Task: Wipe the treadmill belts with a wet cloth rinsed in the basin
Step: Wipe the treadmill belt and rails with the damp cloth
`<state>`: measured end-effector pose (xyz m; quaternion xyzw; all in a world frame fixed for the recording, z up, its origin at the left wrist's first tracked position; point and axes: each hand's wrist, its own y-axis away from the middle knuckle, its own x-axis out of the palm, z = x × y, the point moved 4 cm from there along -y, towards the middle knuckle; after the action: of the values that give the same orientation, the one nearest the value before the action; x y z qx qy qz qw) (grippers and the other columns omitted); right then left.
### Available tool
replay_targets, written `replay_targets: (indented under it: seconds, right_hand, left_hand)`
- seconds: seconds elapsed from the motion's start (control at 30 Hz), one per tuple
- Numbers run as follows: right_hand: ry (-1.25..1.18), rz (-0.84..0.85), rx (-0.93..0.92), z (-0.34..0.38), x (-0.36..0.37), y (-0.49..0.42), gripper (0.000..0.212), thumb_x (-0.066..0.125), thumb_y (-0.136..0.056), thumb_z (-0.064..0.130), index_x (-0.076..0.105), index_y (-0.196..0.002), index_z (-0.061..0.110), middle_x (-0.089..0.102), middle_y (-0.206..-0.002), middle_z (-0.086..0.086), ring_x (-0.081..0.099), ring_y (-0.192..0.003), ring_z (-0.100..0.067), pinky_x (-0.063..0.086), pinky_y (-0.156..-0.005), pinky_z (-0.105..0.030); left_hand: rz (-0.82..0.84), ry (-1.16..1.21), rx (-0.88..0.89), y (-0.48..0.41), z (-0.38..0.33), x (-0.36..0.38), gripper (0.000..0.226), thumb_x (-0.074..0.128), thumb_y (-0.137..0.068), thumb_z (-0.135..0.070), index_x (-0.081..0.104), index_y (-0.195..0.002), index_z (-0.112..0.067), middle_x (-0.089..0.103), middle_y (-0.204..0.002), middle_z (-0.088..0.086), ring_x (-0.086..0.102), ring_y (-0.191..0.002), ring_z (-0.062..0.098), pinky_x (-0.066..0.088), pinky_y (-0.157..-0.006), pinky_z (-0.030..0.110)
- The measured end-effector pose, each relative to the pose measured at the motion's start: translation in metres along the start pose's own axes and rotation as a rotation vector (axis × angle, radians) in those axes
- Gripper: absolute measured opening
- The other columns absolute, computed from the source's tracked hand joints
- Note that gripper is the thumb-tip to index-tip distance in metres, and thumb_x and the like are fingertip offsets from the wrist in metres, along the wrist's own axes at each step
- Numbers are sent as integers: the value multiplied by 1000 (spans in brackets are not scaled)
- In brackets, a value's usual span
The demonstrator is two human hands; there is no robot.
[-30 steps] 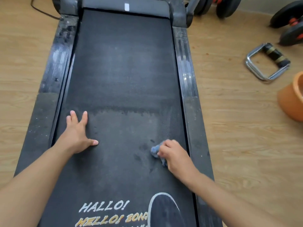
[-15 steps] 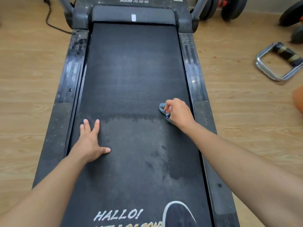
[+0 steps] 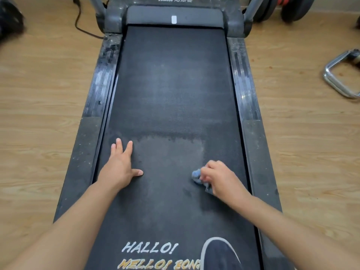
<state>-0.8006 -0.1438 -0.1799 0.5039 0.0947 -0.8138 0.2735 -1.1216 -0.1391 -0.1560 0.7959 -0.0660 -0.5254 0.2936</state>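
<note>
Light wooden floor (image 3: 39,114), black treadmill belt (image 3: 175,84) – left hand (image 3: 119,166) flat, fingers spread on belt; right hand (image 3: 220,178) grips crumpled blue-grey wet cloth (image 3: 196,176) – pressed to belt.

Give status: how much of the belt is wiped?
Early. Done: a darker, wet-looking strip down the right of the belt. In hand: right hand grips the cloth on the belt; left hand presses flat. Left: the grey patch between the hands and the hazy far half.

The belt (image 3: 175,94) reads "HALLO!" and "HELLO!", and the hood (image 3: 206,2) reads "HSM".
</note>
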Motion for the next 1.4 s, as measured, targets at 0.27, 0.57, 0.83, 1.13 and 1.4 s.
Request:
replay_targets:
  seconds: [0.27, 0.57, 0.83, 1.13, 1.4]
  right_hand:
    - [57, -182, 279, -33, -54, -129, 26, 71, -78, -2, 65, -89, 21, 52, -94, 0, 56, -91, -33, 42, -66, -34]
    - [19, 252, -283, 61, 33, 59, 35, 58, -77, 5, 49, -95, 34, 44, -102, 15, 38, -86, -15, 46, -64, -34]
    - [116, -104, 155, -17, -40, -135, 26, 63, -82, -2, 63, -84, 24, 44, -88, 6, 53, -85, -32, 33, -57, -33]
    - [10, 132, -115, 77, 26, 1, 39, 60, -75, -2, 55, -96, 30, 49, -101, 6, 45, -84, -23, 42, -61, -36]
    - [151, 185, -262, 49, 4, -61, 31, 67, -78, 7, 51, -91, 30, 47, -98, 7, 42, -83, -23, 49, -65, -43]
  left_hand:
    - [-84, 17, 51, 68, 47, 44, 136, 83, -72, -68, -7, -168, -32, -31, -170, -14, -23, -159, 7, 23, -128, 39]
    - [-72, 39, 35, 65, 51, 58, 130, 80, -81, -63, -12, -167, -32, -41, -162, -12, -27, -158, 12, 14, -131, 38]
    - [-22, 12, 22, 69, 46, 55, 129, 78, -86, -59, -19, -165, -30, -45, -159, -11, -29, -158, 15, 19, -130, 39]
    - [12, -46, 11, 69, 42, 56, 128, 73, -90, -60, -27, -162, -25, -44, -164, 0, -32, -156, 19, 5, -133, 38]
    - [19, -44, 7, 69, 47, 57, 127, 71, -90, -62, -27, -162, -28, -46, -163, -2, -33, -156, 17, 4, -132, 37]
